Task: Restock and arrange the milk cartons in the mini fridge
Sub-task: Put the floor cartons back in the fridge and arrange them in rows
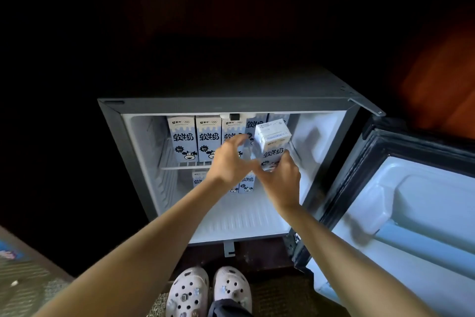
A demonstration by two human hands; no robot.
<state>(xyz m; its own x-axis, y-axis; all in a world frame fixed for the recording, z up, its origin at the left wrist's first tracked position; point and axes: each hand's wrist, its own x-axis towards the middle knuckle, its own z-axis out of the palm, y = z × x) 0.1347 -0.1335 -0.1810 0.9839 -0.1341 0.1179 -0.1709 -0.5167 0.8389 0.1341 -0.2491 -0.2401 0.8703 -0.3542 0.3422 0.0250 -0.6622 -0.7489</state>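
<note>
- One milk carton (273,143) was gripped low by right hand (282,179), long axis near upright, tilted, at right end of upper shelf (177,168).
- Left hand (231,159) fingers were spread, empty, just left of it.

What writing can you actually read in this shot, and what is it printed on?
"软牛奶": big letters on the upper-shelf milk cartons and the carton in the right hand.
"蒙牛": small brand mark atop the shelf cartons.
Fine print on the held carton's top: too small to read.
Lower cartons: lettering mostly hidden.
</note>
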